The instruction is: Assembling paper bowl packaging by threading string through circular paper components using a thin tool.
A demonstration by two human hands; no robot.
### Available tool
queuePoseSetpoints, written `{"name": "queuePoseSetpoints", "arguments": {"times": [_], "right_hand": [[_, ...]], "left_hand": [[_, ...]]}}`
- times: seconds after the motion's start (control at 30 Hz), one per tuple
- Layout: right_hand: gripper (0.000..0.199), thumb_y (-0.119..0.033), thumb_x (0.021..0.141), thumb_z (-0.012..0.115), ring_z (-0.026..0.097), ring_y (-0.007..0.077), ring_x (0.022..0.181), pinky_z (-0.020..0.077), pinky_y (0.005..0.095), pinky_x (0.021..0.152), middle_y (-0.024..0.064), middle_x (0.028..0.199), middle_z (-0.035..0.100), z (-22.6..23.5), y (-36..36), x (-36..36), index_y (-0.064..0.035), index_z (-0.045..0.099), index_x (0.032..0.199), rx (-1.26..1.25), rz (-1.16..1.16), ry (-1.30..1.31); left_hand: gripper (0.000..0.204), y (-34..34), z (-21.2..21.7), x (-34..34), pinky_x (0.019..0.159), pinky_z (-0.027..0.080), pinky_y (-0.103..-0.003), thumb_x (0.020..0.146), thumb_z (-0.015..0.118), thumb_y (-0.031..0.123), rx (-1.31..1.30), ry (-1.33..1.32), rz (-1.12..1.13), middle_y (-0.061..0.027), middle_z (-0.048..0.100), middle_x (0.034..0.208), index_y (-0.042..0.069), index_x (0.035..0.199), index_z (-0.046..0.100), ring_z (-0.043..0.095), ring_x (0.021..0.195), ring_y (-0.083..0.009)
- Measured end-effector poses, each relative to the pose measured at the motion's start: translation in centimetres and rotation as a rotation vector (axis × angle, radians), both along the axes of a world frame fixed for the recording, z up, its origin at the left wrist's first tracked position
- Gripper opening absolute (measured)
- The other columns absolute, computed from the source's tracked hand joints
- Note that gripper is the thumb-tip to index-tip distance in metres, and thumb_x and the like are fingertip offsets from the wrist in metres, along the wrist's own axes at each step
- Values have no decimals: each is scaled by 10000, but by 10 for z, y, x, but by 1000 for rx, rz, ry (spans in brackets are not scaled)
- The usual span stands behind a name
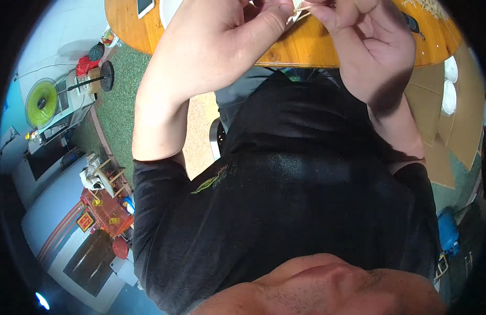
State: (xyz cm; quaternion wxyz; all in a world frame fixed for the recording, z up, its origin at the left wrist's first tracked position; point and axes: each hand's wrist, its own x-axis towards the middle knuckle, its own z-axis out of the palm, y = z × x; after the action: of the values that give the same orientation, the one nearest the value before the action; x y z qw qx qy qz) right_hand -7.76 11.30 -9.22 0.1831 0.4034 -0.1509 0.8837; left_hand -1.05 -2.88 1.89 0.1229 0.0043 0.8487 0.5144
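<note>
Both of my hands are raised together over the near edge of a round wooden table [358, 56] at the top of the view. My left hand [222, 39] pinches thin pale strips [300, 11] between thumb and fingers. From the other side, my right hand [371, 44] has its fingertips closed on the same strips. Most of the strips are hidden by my fingers and cut off by the frame's top. My black shirt fills the middle of the picture below my forearms.
On the table lie a phone [145, 6], a white object [168, 11], a dark tool [414, 24] and a heap of pale strips [428, 7]. Cardboard sheets [443, 123] cover the floor at right. A green spool [42, 103] and cluttered shelves stand at left on green carpet.
</note>
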Motion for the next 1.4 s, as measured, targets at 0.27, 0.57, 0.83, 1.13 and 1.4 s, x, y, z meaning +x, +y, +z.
{"name": "queuePoseSetpoints", "arguments": {"times": [0.27, 0.57, 0.83, 1.13, 1.4], "right_hand": [[243, 104, 836, 696, 631, 239, 791, 502, 319, 730, 123, 925, 666, 53, 47, 20, -54, 512, 819, 1159, -580, 163], [277, 107, 811, 746, 684, 255, 841, 533, 332, 763, 131, 957, 687, 37, 41, 29, -27, 580, 987, 1091, -420, -114], [363, 88, 781, 799, 691, 259, 850, 547, 346, 776, 151, 997, 696, 39, 44, 36, -29, 571, 1039, 1121, -553, 6], [284, -41, 741, 874, 603, 226, 765, 486, 316, 698, 104, 940, 593, 50, 47, 38, -54, 640, 901, 1278, -791, 110], [205, -17, 755, 843, 607, 208, 754, 476, 299, 684, 95, 879, 609, 45, 37, 35, -30, 673, 870, 1173, -702, -100]], "left_hand": [[62, -17, -48, -19, 644, 423, -219, 976, 548, 26, 458, 621, -493, 8, 571, 826, 0, 941, 592, 477, 726, -68], [101, -26, -50, -24, 591, 370, -177, 1047, 520, 56, 663, 345, -505, 50, 543, 814, 28, 979, 588, 455, 693, -18], [104, -20, -36, -19, 587, 369, -167, 1039, 533, 56, 675, 332, -459, 53, 571, 822, 28, 989, 620, 473, 691, -13], [93, -25, -50, -21, 603, 378, -172, 1024, 552, 61, 731, 278, -425, 49, 580, 816, 23, 982, 626, 484, 702, -22], [99, -20, -54, -26, 611, 385, -177, 1027, 545, 55, 763, 338, -431, 41, 585, 835, 19, 981, 625, 493, 716, -30]]}}
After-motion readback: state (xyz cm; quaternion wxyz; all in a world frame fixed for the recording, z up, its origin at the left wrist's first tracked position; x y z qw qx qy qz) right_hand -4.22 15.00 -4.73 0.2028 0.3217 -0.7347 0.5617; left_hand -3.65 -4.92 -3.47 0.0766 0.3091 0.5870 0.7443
